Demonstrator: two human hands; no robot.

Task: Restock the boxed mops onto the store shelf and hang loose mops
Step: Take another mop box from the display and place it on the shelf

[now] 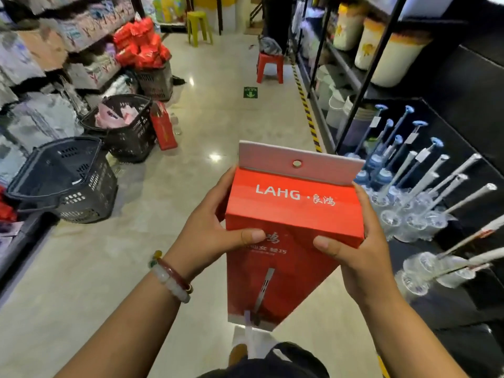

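Right in the middle of the aisle, out in front of the person's chest, there's a red mop box (pixel 293 211) held up on end, with white "LAHG" lettering on the top face and a pale hang tab with a round hole sticking up at the far edge. Both hands are on it: the left hand (pixel 210 227) grips the left side with its thumb laid across the front face, and the right hand (pixel 357 241) grips the right side the same way, thumb pressed on the front near the bottom edge of the top panel. The box's lower end tapers down toward the floor between the forearms. There's a beaded bracelet (pixel 170 276) on the left wrist. Off to the right, a dark low shelf (pixel 463 165) holds a bunch of long-handled brushes (pixel 409 186) standing in clear holders, some with blue handles, some white. To the left, black shopping baskets (pixel 68 178) sit on the pale tiled floor, one with pink packets in it. Further down the aisle there's a red stool (pixel 270 66) and a yellow-green stool (pixel 199 27).
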